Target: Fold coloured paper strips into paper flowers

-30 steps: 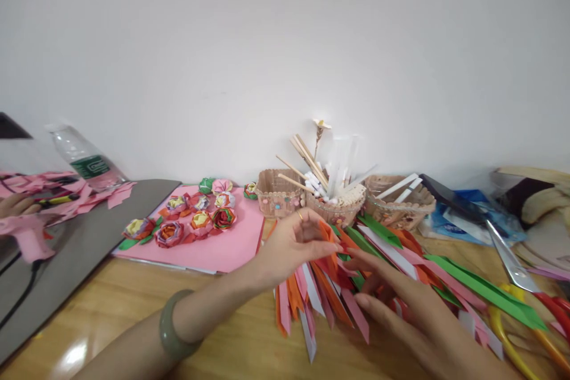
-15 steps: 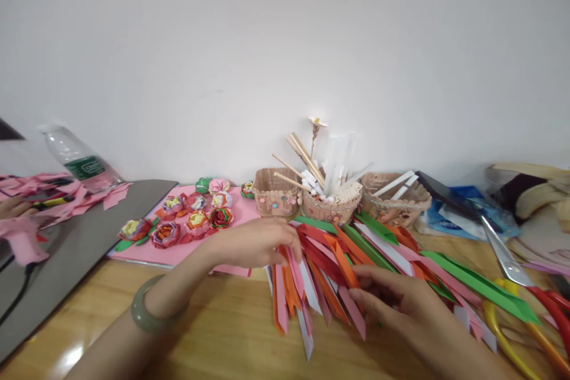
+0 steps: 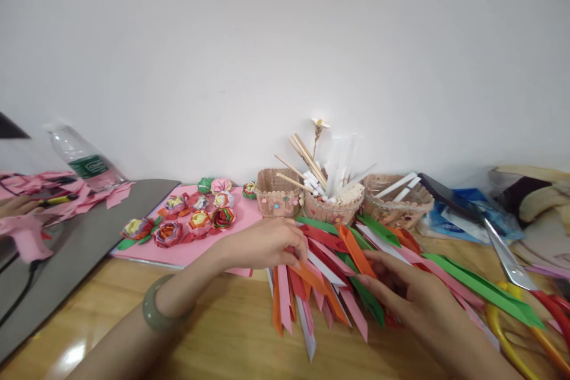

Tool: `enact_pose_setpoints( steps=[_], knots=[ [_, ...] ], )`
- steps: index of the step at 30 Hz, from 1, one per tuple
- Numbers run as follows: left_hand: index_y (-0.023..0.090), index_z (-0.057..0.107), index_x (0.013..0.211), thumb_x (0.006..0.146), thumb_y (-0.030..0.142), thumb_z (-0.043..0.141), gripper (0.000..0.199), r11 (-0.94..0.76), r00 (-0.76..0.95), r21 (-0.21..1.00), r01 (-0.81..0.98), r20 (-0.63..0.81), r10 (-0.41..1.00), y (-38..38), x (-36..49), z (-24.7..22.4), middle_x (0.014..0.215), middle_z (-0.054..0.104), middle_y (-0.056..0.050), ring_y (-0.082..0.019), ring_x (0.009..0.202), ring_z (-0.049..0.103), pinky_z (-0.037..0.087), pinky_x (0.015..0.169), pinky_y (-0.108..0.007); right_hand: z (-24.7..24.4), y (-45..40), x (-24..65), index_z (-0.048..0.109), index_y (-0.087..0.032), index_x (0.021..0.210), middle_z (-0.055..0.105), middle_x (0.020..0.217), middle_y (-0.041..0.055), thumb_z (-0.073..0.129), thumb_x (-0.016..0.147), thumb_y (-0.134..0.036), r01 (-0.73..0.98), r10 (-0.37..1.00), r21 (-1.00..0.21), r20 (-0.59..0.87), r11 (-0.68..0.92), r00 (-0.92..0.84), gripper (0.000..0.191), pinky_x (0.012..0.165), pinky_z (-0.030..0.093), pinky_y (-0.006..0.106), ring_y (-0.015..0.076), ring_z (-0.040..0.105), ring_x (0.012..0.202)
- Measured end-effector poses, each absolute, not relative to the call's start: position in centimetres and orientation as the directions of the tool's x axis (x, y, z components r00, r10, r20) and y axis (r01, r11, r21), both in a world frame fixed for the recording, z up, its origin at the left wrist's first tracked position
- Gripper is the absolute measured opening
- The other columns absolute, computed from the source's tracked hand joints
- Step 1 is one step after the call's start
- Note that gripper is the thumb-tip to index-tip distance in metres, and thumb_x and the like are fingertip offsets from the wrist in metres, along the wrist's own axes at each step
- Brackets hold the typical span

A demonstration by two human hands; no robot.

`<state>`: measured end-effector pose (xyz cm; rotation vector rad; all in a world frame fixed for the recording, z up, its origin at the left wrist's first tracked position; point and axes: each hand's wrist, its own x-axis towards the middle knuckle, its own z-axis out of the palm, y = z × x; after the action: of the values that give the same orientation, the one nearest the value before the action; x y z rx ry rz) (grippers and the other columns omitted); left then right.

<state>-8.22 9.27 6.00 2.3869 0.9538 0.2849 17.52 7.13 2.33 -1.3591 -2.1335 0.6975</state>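
A loose pile of folded paper strips (image 3: 325, 273) in pink, white, red, orange and green lies on the wooden table. My left hand (image 3: 271, 243), with a green bangle (image 3: 155, 309) on its wrist, bends down over the pile's left side. Its fingers are closed on paper strips, an orange one among them. At the pile's right side my right hand (image 3: 396, 294) pinches an orange paper strip (image 3: 354, 244) between thumb and fingers. Further right lies a long green strip (image 3: 483, 288).
Behind the pile stand three small baskets (image 3: 278, 196) with sticks in some. Several paper flowers (image 3: 198, 222) rest on a pink sheet (image 3: 178, 256). Big scissors (image 3: 516, 276) lie at right. On the left are a glue gun (image 3: 27, 237), another person's hand (image 3: 18, 206) and a bottle (image 3: 89, 160).
Strips under my hands have shifted: an orange strip now shows by my left fingers, and a green strip is more exposed near my right hand. The view has moved slightly.
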Motion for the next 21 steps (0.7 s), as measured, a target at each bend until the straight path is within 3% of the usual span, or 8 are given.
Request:
enact_pose_setpoints(
  steps=[10, 15, 17, 21],
  knots=[
    [0.017, 0.068, 0.075, 0.072, 0.018, 0.068, 0.004, -0.207, 0.478, 0.85, 0.484, -0.058, 0.877, 9.0, -6.5, 5.2, 0.074, 0.068, 0.0, -0.012, 0.068, 0.059, 0.044, 0.063, -0.022, 2.0, 7.2, 17.7, 0.063, -0.023, 0.102, 0.075, 0.076, 0.0029, 0.051, 0.085, -0.035, 0.682, 0.886, -0.57, 0.241, 0.459, -0.396, 0.024, 0.05, 0.053, 0.028, 0.0199, 0.069, 0.061],
    [0.015, 0.062, 0.069, 0.07, 0.018, 0.069, 0.007, -0.046, 0.389, 0.937, 0.345, -0.098, 0.916, 8.5, -5.0, 4.9, 0.067, 0.062, 0.002, -0.01, 0.064, 0.055, 0.044, 0.064, -0.023, 2.2, 6.8, 17.4, 0.065, -0.023, 0.101, 0.073, 0.095, 0.0093, 0.047, 0.086, -0.045, 0.73, 0.815, -0.418, 0.476, 0.54, -0.33, 0.032, 0.056, 0.056, 0.032, 0.0242, 0.071, 0.075],
    [0.015, 0.06, 0.069, 0.07, 0.016, 0.067, 0.007, -0.012, 0.375, 0.955, 0.296, -0.105, 0.921, 8.1, -4.3, 4.8, 0.067, 0.06, 0.003, -0.01, 0.064, 0.054, 0.044, 0.066, -0.023, 2.6, 6.5, 17.2, 0.066, -0.023, 0.1, 0.073, 0.093, 0.0079, 0.048, 0.086, -0.046, 0.645, 0.821, -0.515, 0.43, 0.565, -0.376, 0.032, 0.058, 0.056, 0.031, 0.0218, 0.069, 0.073],
    [0.015, 0.059, 0.069, 0.071, 0.014, 0.065, 0.007, 0.046, 0.392, 0.976, 0.212, -0.128, 0.911, 7.1, -3.1, 4.2, 0.068, 0.058, 0.003, -0.01, 0.065, 0.053, 0.043, 0.067, -0.024, 3.4, 6.0, 16.9, 0.068, -0.023, 0.102, 0.07, 0.07, 0.0015, 0.052, 0.085, -0.043, 0.496, 0.866, -0.792, 0.079, 0.355, -0.494, 0.031, 0.048, 0.051, 0.024, 0.0172, 0.063, 0.058]
  ],
)
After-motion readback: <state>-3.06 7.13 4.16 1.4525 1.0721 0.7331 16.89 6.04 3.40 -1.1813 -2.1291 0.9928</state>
